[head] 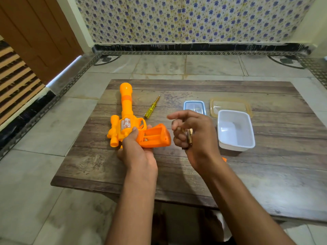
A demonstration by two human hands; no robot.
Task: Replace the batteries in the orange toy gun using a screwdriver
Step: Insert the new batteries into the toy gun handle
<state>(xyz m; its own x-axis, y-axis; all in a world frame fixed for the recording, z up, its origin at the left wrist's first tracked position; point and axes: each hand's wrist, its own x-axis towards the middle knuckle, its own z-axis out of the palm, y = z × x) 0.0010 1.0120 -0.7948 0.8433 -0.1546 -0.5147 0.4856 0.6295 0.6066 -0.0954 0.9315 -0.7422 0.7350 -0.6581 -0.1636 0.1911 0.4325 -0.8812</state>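
Wooden table; orange toy gun, battery bay open and upturned for loading, gripped in left hand fingers; right hand, fingers curled round batteries just right of the bay; screwdriver beyond the fingertips, set aside.

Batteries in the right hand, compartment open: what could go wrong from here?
1. The right hand grips the gold cylindrical batteries loosely with some fingers spread; one could slip onto the brown wooden table.
2. The open battery compartment of the orange plastic toy gun seems to show a metal contact; polarity may be misjudged when loading.
3. An orange piece, perhaps the cover, lies mostly hidden behind the right wrist and might be knocked off.
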